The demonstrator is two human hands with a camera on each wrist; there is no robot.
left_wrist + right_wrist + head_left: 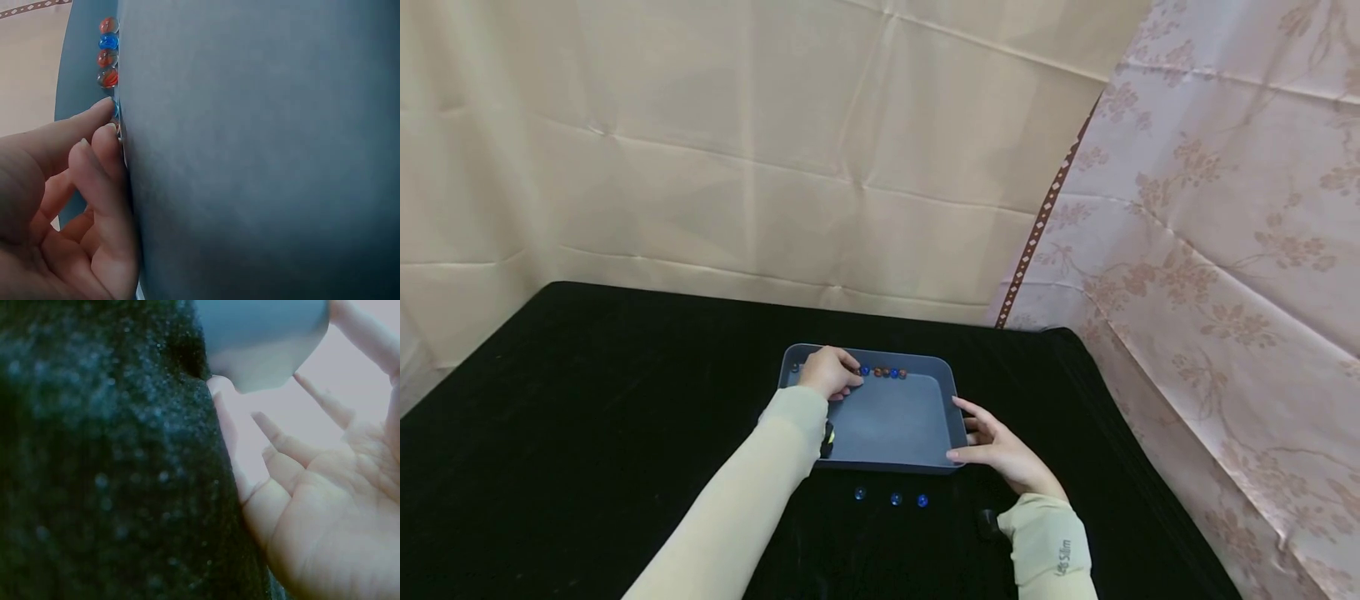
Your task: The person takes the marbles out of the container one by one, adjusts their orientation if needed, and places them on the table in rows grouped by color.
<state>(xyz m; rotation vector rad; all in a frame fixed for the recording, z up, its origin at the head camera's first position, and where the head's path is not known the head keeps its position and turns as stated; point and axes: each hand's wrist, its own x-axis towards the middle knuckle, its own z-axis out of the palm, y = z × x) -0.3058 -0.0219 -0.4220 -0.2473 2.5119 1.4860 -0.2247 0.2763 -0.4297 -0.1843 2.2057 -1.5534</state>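
Note:
A shallow blue-grey tray (895, 425) stands on the black cloth. Along its far side runs a row of blue and orange glass marbles (887, 372). My left hand (827, 372) reaches into the tray at the left end of this row. Its fingertips pinch an orange marble (115, 128), mostly hidden by the fingers, beside a blue marble (115, 109). My right hand (1003, 450) touches the tray's near right corner with fairly straight, spread fingers. In the right wrist view, its fingertips meet the tray's outer wall (269, 362).
Three loose marbles, a clear bluish one (860, 493), another (896, 499) and a deep blue one (922, 501), lie in front of the tray. One more marble (795, 367) sits in the tray's far left corner. Curtains (775, 167) hang behind the table.

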